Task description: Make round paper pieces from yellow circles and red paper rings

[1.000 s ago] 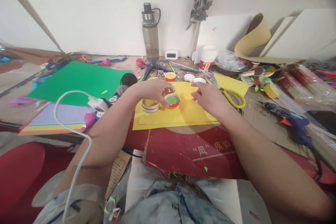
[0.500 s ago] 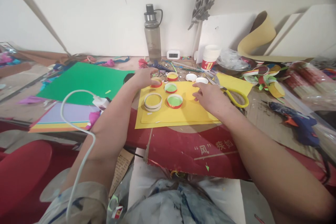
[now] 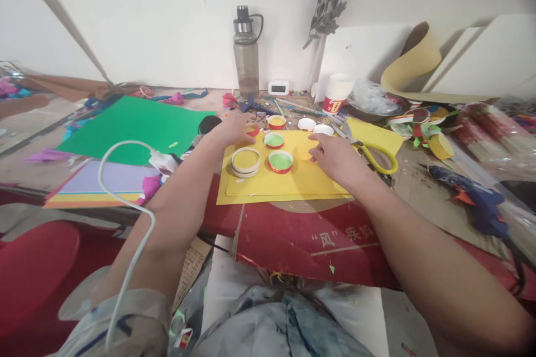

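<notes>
My left hand [image 3: 235, 128] reaches over the yellow sheets [image 3: 288, 188], its thumb and fingers around a shallow red-rimmed paper cup base [image 3: 253, 131], partly hidden. Nearby stand an orange-lined cup base [image 3: 276, 121] and two green-lined ones, a smaller one [image 3: 273, 140] and a larger one [image 3: 280, 162]. Two stacked white rings [image 3: 245, 162] lie in front of my left hand. My right hand [image 3: 335, 155] hovers at the right of the sheets, fingers loosely bent and apart, beside a pale yellow round piece [image 3: 305, 150]. Two white cup bases [image 3: 323, 130] sit just behind it.
Yellow-handled scissors [image 3: 379, 159] lie right of my right hand. A blue glue gun [image 3: 477, 201] rests farther right. A paper cup [image 3: 336, 93], clock [image 3: 278, 87] and water bottle [image 3: 247, 61] stand behind. A white cable [image 3: 125, 279] crosses my left arm beside green paper [image 3: 134, 128].
My left hand has moved slightly right and lower, its thumb coming around the red-rimmed cup base. My right hand has stayed almost still. The view has shifted a little.
</notes>
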